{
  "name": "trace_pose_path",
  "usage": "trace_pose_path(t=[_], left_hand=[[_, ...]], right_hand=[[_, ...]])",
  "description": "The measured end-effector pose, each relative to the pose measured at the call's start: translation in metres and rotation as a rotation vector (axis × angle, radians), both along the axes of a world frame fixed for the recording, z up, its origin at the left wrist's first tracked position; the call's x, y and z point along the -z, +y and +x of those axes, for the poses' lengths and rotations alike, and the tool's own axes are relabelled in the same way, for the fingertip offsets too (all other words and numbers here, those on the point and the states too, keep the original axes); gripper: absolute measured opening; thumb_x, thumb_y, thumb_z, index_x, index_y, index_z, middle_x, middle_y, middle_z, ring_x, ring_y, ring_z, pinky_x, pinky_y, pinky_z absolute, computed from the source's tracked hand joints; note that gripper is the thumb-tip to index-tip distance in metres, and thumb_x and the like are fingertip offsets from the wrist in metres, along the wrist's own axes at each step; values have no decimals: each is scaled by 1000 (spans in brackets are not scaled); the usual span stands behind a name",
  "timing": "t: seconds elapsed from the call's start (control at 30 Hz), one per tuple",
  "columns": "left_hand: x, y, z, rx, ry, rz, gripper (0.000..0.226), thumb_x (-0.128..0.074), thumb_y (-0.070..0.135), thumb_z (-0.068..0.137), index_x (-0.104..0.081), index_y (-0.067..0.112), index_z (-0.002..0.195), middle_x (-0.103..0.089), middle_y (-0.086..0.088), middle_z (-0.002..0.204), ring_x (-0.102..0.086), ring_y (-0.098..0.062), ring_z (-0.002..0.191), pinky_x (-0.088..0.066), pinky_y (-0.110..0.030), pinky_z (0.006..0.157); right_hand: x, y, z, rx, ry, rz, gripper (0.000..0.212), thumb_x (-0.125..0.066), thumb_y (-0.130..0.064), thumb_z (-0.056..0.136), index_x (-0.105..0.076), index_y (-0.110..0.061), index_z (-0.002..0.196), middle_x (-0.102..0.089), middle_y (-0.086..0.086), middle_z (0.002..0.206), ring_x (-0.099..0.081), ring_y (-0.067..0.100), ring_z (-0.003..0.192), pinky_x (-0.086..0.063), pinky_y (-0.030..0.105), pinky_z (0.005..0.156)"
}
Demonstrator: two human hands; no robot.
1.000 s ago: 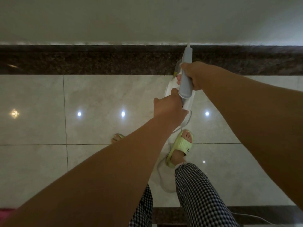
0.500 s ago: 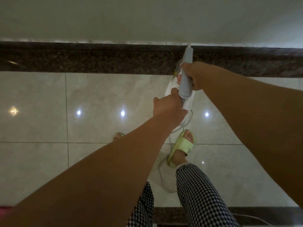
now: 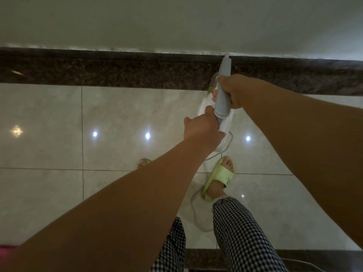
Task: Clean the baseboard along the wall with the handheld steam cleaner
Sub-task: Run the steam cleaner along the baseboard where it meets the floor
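Nearest me, checked trouser legs (image 3: 243,238) and a pale green slipper (image 3: 220,178) stand on the glossy floor tiles (image 3: 49,122), with a white cord (image 3: 196,205) looping past the foot. Further out, the left hand (image 3: 202,128) wraps its fingers round the rear of the white steam cleaner (image 3: 224,122), and the right hand (image 3: 233,91) clasps the grey nozzle tube (image 3: 223,91). Beyond, the nozzle tip meets the top edge of the dark speckled baseboard (image 3: 117,69) below the wall (image 3: 176,20). Over the last second both grips have held and the tip has barely shifted, so I'd guess this spot is getting a lingering pass, with much of the strip left.
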State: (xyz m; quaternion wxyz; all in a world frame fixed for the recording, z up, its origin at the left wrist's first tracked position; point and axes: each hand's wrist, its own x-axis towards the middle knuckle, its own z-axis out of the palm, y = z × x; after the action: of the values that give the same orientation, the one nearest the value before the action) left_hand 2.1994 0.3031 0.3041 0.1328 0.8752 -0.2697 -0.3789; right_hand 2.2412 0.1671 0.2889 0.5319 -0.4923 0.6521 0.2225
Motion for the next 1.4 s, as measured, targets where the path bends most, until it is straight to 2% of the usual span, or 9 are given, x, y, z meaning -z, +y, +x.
trace_pose_path(t=[0.1,0.47,0.6,0.7,0.8,0.93,1.07,1.23,1.4], left_hand=[[1,3,2,-5,-6,-6,47,-65,46,84,-38,19,111,-63,5,93,-63,-20,88,-37,-40,92],[0,16,10,-10,-4,18,50,-65,46,85,-38,19,117,-63,5,95,-64,-20,92,-37,-40,96],[-2,20,12,-21,14,16,48,-65,45,85,-38,19,115,-59,8,89,-64,-20,91,-37,-42,98],[-3,22,13,-25,21,6,48,-65,45,85,-38,19,114,-59,8,90,-64,-19,92,-36,-42,98],[-2,24,13,-29,22,2,48,-65,45,85,-37,19,114,-62,7,93,-64,-20,92,-36,-42,97],[0,28,15,-44,17,1,48,-66,45,84,-38,20,113,-63,6,94,-64,-20,91,-37,-43,98],[2,32,15,-52,10,-9,47,-66,45,83,-38,19,112,-64,6,93,-64,-19,89,-37,-42,96],[1,38,17,-52,19,5,46,-66,45,84,-37,20,111,-60,8,88,-64,-19,88,-37,-42,97],[0,46,20,-59,29,5,44,-65,44,85,-32,22,104,-58,9,86,-64,-19,88,-37,-43,97]], right_hand=[[1,3,2,-1,-1,-5,44,-59,-43,92,-52,-12,123,-67,3,105,-64,15,83,-50,29,63],[-1,18,11,-17,19,5,45,-59,-45,92,-54,-11,122,-68,2,101,-63,13,77,-48,28,55],[0,20,14,-15,12,-3,45,-60,-44,92,-55,-11,121,-69,2,101,-64,13,77,-53,29,66],[-2,23,16,-12,4,-8,45,-61,-45,91,-54,-11,120,-68,3,105,-65,14,81,-54,29,66],[0,25,17,-18,20,-7,50,-62,-46,89,-52,-11,124,-67,4,109,-66,17,89,-55,32,78],[-1,29,18,-19,-11,-2,42,-59,-42,93,-51,-11,121,-68,3,105,-63,13,77,-50,29,59],[0,33,18,-15,-25,11,48,-60,-43,92,-50,-10,125,-67,4,108,-65,16,87,-56,32,80],[-2,40,21,-24,-29,6,39,-58,-41,94,-51,-11,116,-65,3,97,-62,13,75,-48,28,55],[-4,49,26,-31,-12,22,39,-59,-42,93,-51,-11,116,-66,3,99,-62,13,75,-47,28,54]])
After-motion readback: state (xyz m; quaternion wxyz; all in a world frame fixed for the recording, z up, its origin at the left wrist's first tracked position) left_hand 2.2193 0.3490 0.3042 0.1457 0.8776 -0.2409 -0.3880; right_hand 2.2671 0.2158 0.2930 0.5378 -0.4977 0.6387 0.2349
